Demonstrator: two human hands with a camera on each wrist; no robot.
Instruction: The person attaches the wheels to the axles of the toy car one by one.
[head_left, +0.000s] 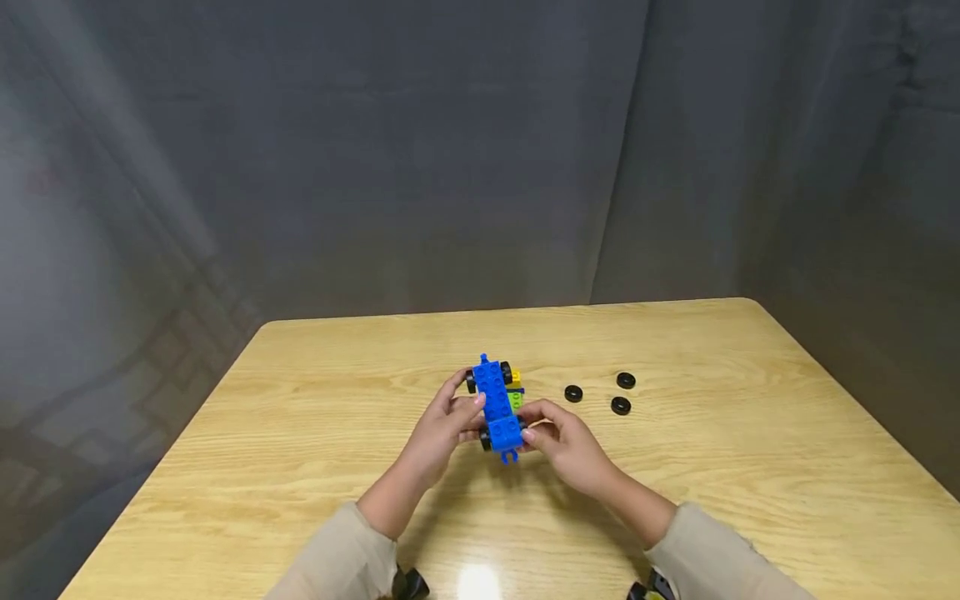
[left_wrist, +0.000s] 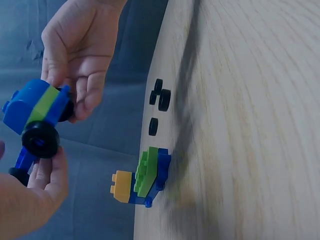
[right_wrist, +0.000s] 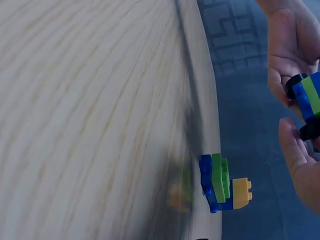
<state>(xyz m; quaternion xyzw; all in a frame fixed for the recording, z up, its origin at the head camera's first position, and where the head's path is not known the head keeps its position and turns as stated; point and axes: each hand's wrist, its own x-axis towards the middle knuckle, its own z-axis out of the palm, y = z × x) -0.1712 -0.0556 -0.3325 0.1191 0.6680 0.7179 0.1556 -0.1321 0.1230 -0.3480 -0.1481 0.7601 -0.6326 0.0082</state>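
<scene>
A blue toy vehicle (head_left: 497, 392) is held between both hands, raised off the table (head_left: 787, 475), its long studded face turned up and a green strip showing at its end in the left wrist view. The left hand (head_left: 437, 433) is curled along its left side, thumb on the blue body and fingers under it, close to a black wheel (left_wrist: 41, 140). The right hand (head_left: 572, 450) is partly closed, thumb and forefinger pinching the near right corner at another mounted wheel (left_wrist: 69, 111). Below the fingers and just beyond them, a blue, green and yellow brick build (left_wrist: 146, 175) stands on the table. To the right of the right fingertips and farther off lie loose black wheels (head_left: 621, 405). Well past all the fingers hangs a grey curtain (head_left: 420, 167).
</scene>
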